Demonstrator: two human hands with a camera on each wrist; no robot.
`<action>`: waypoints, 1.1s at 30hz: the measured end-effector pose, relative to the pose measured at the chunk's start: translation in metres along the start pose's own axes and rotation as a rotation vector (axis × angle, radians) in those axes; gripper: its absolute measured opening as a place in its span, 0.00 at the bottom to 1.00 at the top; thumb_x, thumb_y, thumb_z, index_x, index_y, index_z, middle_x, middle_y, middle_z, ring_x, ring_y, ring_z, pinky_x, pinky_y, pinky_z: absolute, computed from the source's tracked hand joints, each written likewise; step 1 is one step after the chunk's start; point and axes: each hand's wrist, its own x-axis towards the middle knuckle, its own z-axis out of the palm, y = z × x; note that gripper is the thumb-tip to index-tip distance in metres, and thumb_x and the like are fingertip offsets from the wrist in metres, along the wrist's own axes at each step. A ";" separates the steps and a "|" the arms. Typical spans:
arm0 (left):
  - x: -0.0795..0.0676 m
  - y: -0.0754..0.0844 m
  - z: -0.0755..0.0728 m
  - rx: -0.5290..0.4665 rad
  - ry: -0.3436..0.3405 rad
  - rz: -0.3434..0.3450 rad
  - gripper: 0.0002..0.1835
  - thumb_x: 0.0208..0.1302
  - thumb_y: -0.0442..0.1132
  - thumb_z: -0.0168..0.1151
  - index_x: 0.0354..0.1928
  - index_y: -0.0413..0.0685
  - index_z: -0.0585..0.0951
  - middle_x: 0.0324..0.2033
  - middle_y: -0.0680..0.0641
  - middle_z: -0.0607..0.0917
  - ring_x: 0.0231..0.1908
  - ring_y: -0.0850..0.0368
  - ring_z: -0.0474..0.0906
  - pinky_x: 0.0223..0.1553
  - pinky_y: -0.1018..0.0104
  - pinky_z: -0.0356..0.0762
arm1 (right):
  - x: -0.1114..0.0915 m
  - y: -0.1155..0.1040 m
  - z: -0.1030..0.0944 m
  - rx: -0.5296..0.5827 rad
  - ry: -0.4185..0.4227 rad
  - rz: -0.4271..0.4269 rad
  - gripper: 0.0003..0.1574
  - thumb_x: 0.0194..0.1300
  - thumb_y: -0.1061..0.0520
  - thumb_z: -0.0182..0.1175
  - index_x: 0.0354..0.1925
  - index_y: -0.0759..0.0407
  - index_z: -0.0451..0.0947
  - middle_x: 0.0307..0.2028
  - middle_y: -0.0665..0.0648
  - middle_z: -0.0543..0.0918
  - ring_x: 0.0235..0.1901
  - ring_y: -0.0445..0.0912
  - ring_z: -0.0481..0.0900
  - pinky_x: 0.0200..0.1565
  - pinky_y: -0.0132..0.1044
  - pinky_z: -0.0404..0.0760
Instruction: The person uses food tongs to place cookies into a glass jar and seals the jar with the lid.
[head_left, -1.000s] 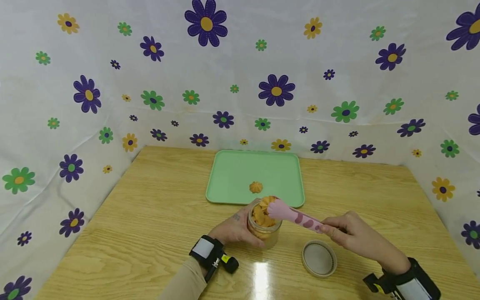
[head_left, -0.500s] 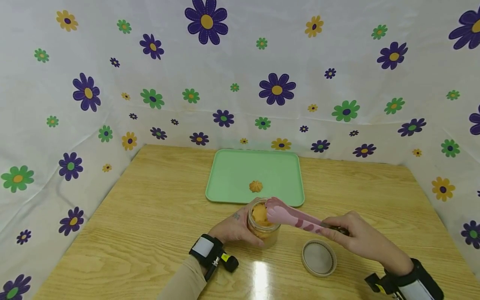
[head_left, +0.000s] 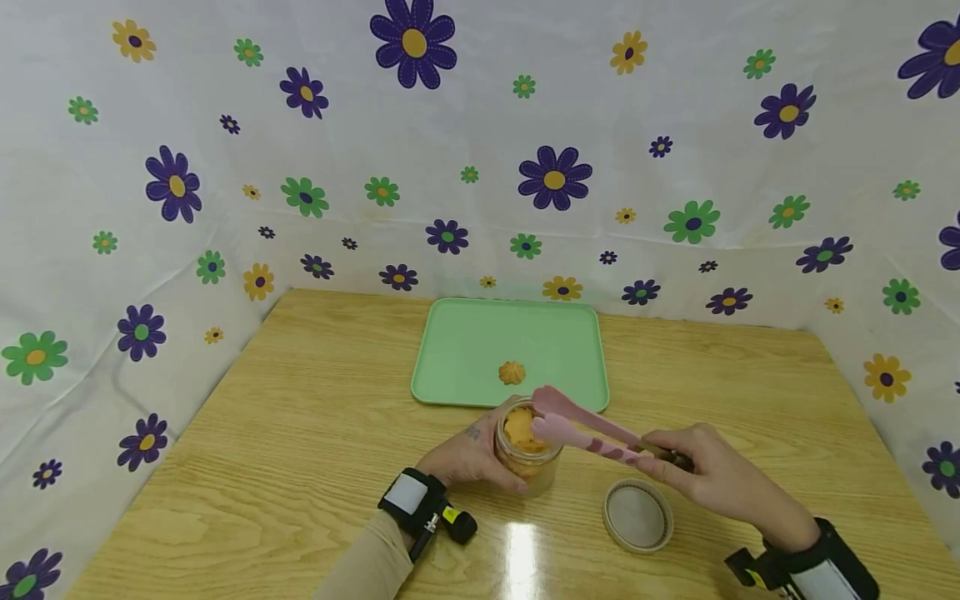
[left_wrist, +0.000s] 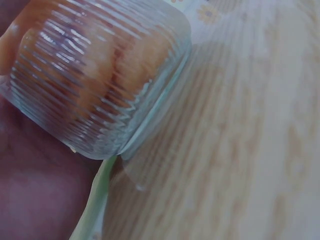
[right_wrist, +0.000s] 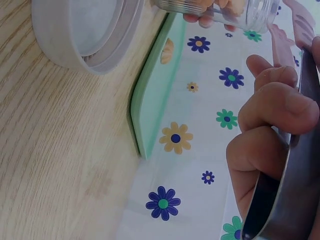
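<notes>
My left hand (head_left: 472, 454) grips a clear ribbed glass jar (head_left: 534, 475) of golden cookies (head_left: 521, 428), its open mouth tipped slightly toward me. In the left wrist view the jar (left_wrist: 100, 75) sits against the palm, cookies showing through the glass. My right hand (head_left: 708, 471) holds pink paw-tipped tongs (head_left: 611, 450) with a metal handle (right_wrist: 300, 170). The tong tips stand spread at the right side of the jar's mouth, no cookie visible between them. One rosette cookie (head_left: 512, 372) lies on the green tray (head_left: 480, 333) behind the jar.
A round pale lid (head_left: 637, 517) lies upturned on the wooden table (head_left: 300, 433), right of the jar and below the tongs. White cloth (head_left: 465, 108) printed with flowers encloses the back and both sides.
The tongs, earlier closed with a cookie raised at the jar's rim, have spread apart. That cookie no longer shows above the rim. My left hand and the jar have stayed put.
</notes>
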 end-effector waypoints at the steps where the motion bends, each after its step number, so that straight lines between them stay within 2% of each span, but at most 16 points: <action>1: 0.000 0.000 0.000 0.003 0.002 -0.005 0.59 0.37 0.26 0.79 0.71 0.65 0.58 0.64 0.52 0.69 0.63 0.55 0.65 0.68 0.52 0.56 | 0.001 0.000 0.000 -0.003 0.003 0.004 0.14 0.67 0.63 0.59 0.28 0.47 0.73 0.16 0.38 0.60 0.14 0.29 0.55 0.16 0.21 0.55; 4: 0.001 -0.001 -0.001 0.002 -0.001 0.004 0.60 0.38 0.25 0.78 0.72 0.65 0.57 0.66 0.52 0.67 0.64 0.55 0.63 0.69 0.52 0.53 | 0.003 0.000 0.001 -0.013 0.010 0.006 0.11 0.67 0.64 0.60 0.30 0.47 0.75 0.16 0.38 0.61 0.14 0.29 0.55 0.16 0.21 0.56; 10: 0.002 -0.001 -0.001 -0.014 -0.022 0.017 0.58 0.38 0.22 0.76 0.71 0.60 0.58 0.64 0.47 0.67 0.63 0.53 0.63 0.68 0.52 0.55 | 0.005 -0.001 0.002 -0.031 0.026 0.030 0.09 0.67 0.63 0.60 0.33 0.49 0.78 0.16 0.38 0.62 0.14 0.29 0.57 0.16 0.21 0.57; 17: 0.001 0.000 -0.001 0.012 -0.006 0.026 0.54 0.37 0.23 0.78 0.68 0.57 0.62 0.61 0.45 0.71 0.62 0.52 0.64 0.67 0.51 0.57 | 0.016 0.001 0.001 -0.125 0.128 0.231 0.10 0.70 0.55 0.58 0.30 0.53 0.77 0.14 0.41 0.63 0.13 0.33 0.58 0.15 0.24 0.55; 20: 0.002 -0.002 -0.001 0.010 -0.003 0.035 0.53 0.37 0.23 0.78 0.68 0.57 0.63 0.60 0.45 0.71 0.62 0.51 0.65 0.66 0.50 0.58 | 0.022 0.004 0.002 -0.189 0.158 0.281 0.13 0.71 0.50 0.57 0.31 0.54 0.79 0.13 0.42 0.62 0.11 0.34 0.57 0.14 0.25 0.55; 27: 0.005 -0.002 0.000 -0.002 -0.026 0.029 0.54 0.38 0.24 0.77 0.69 0.57 0.61 0.62 0.45 0.70 0.62 0.51 0.64 0.66 0.51 0.58 | 0.037 0.015 0.006 -0.271 0.132 0.264 0.19 0.70 0.45 0.57 0.40 0.59 0.82 0.11 0.43 0.64 0.10 0.35 0.58 0.14 0.27 0.56; 33: 0.004 0.000 -0.001 0.030 -0.018 0.038 0.54 0.38 0.24 0.78 0.69 0.58 0.61 0.62 0.47 0.70 0.63 0.52 0.63 0.67 0.49 0.56 | 0.055 0.029 0.017 -0.342 0.088 0.235 0.22 0.69 0.43 0.58 0.41 0.60 0.82 0.13 0.43 0.70 0.12 0.36 0.64 0.14 0.29 0.61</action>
